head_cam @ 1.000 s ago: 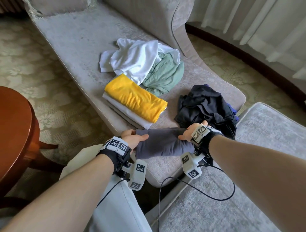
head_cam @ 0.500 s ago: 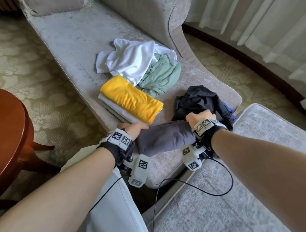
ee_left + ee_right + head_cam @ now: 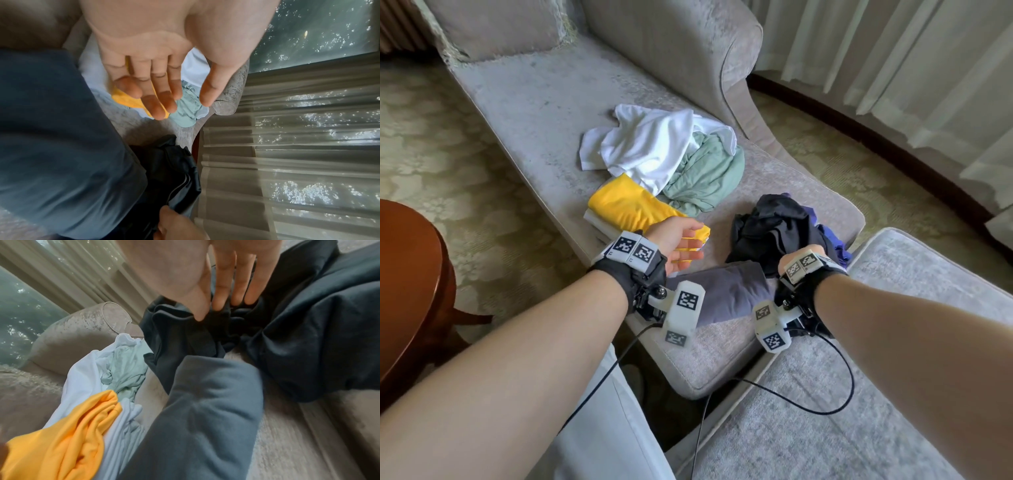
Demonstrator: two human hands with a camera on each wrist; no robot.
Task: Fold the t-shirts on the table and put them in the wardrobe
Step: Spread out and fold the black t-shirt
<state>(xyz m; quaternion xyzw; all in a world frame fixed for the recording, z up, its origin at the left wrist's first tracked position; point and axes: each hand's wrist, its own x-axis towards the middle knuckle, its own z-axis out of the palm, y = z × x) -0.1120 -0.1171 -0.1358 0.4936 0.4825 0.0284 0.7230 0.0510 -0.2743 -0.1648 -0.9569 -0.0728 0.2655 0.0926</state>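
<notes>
Folded grey tee lies between two grips on a plush chaise.
Left grip (image 3: 681,243) released, flat above the smooth yellow tee (image 3: 626,205); right grip (image 3: 224,288) pinching crumpled black cloth (image 3: 774,226); soft grey tee (image 3: 726,291) between them.

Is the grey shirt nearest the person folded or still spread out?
Folded: the grey shirt lies as a compact, rounded bundle on the chaise, no sleeves showing.

Folded grey t-shirt (image 3: 726,294) (beside crumpled black t-shirt (image 3: 774,226)) on chaise.

The grey chaise longue (image 3: 524,113) carries a folded grey t-shirt (image 3: 726,294), a yellow-topped folded stack (image 3: 626,209), crumpled white (image 3: 650,144), green (image 3: 705,178) and black shirts (image 3: 774,226).
</notes>
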